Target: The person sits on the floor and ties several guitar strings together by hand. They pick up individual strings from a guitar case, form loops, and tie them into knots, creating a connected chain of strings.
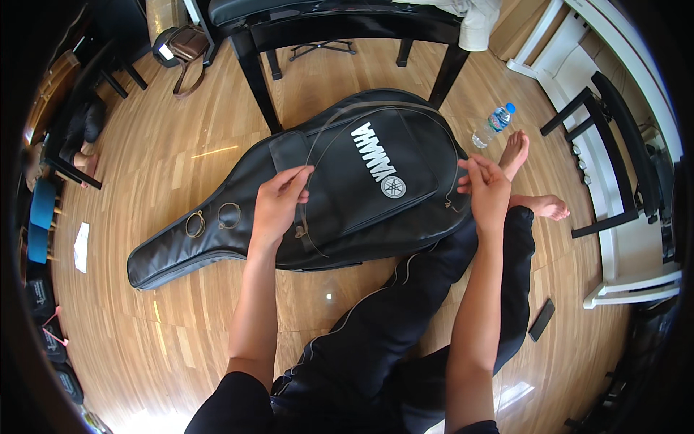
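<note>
Holding the thin string (390, 107) pinched, grips closed, left hand (280, 199) and right hand (486, 189) well apart, likely spread its loop over the black bag (231, 177)'s broad end. One coil (187, 225) and a second coil (229, 204) lay toward the bag's narrow end, presumably to avoid tangling.

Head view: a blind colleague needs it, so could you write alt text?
The left hand and right hand of a seated person hold a thin, curved string over a black guitar-shaped bag on a wooden floor. Two coils lie on the bag's narrow end; a water bottle and dark phone are to the right.
</note>
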`<state>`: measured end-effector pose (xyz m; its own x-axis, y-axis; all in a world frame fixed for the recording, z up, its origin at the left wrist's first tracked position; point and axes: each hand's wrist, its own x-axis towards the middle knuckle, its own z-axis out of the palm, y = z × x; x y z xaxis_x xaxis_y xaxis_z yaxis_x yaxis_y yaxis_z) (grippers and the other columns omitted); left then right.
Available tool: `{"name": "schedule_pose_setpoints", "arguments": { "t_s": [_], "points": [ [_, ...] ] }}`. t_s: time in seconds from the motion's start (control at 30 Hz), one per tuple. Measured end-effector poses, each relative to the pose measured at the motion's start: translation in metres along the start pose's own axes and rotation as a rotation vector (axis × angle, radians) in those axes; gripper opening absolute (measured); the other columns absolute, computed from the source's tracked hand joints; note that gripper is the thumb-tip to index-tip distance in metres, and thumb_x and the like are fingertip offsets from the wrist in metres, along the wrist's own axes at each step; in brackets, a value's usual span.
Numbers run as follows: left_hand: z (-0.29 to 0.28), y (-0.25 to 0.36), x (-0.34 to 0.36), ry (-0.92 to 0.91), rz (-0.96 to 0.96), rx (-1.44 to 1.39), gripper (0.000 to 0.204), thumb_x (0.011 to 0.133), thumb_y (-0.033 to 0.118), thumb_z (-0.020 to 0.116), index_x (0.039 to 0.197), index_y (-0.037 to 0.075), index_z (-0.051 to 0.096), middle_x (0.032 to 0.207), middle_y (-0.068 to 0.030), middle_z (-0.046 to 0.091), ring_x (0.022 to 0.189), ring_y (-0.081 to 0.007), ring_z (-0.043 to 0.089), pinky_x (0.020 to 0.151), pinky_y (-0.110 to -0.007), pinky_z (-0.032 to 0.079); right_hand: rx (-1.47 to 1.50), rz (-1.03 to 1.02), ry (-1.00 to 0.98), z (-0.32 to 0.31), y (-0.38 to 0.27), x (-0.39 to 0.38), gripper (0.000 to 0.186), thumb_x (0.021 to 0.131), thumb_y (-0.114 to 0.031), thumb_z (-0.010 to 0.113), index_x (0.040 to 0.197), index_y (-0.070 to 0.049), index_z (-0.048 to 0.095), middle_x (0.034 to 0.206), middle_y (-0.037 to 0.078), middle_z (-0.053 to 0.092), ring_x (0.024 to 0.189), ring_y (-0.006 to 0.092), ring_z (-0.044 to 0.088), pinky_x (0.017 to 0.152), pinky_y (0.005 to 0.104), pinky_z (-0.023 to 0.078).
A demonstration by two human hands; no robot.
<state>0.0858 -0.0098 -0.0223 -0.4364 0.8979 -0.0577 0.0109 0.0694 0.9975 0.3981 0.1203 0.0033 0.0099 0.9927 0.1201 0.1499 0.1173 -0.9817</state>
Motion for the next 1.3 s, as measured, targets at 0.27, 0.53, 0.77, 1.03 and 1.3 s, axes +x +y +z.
{"name": "schedule_pose_setpoints", "arguments": {
  "t_s": [0.27,0.53,0.77,1.03,1.3],
  "points": [
    [0.018,-0.041,0.045,0.203,0.141,0.514,0.03,0.08,0.023,0.078,0.098,0.0,0.07,0.077,-0.0122,0.072,0.07,-0.0213,0.07,0.067,-0.031,0.055,-0.761,-0.091,0.086,0.005,0.075,0.064,0.017,0.085,-0.02,0.067,0.096,-0.009,0.074,0.085,0.015,0.071,0.084,0.0336,0.069,0.077,0.042,0.053],
    [0.018,-0.044,0.037,0.282,0.35,0.697,0.026,0.08,0.025,0.077,0.081,0.001,0.07,0.072,-0.0126,0.068,0.064,-0.0265,0.066,0.059,-0.035,0.053,-0.899,-0.143,0.069,0.008,0.067,0.053,0.023,0.085,-0.027,0.069,0.098,-0.009,0.073,0.092,0.012,0.071,0.091,0.033,0.067,0.08,0.0425,0.052],
    [-0.061,-0.004,0.015,0.504,0.362,0.682,0.025,0.085,0.024,0.074,0.085,0.0,0.07,0.071,-0.0138,0.067,0.06,-0.0228,0.065,0.057,-0.033,0.05,-0.742,-0.258,0.081,-0.054,0.063,0.045,0.024,0.088,-0.021,0.069,0.103,-0.002,0.07,0.089,0.013,0.07,0.072,0.0211,0.066,0.068,0.0326,0.052],
    [-0.187,-0.032,-0.032,0.617,0.202,0.884,0.02,0.086,0.019,0.07,0.095,0.002,0.071,0.079,-0.0138,0.07,0.069,-0.0264,0.068,0.064,-0.034,0.052,-0.459,-0.175,-0.023,-0.08,0.046,0.016,0.021,0.09,-0.014,0.067,0.106,0.0,0.068,0.081,0.007,0.069,0.066,0.0107,0.061,0.061,0.0249,0.048],
    [-0.176,-0.066,-0.024,0.452,0.28,0.979,0.02,0.082,0.021,0.073,0.091,0.003,0.073,0.079,-0.015,0.068,0.072,-0.0309,0.067,0.068,-0.038,0.052,-0.278,-0.036,0.014,-0.057,0.065,-0.059,0.021,0.09,-0.013,0.068,0.106,0.0,0.069,0.08,0.004,0.068,0.063,0.008,0.06,0.059,0.0227,0.049]
  ]
}}
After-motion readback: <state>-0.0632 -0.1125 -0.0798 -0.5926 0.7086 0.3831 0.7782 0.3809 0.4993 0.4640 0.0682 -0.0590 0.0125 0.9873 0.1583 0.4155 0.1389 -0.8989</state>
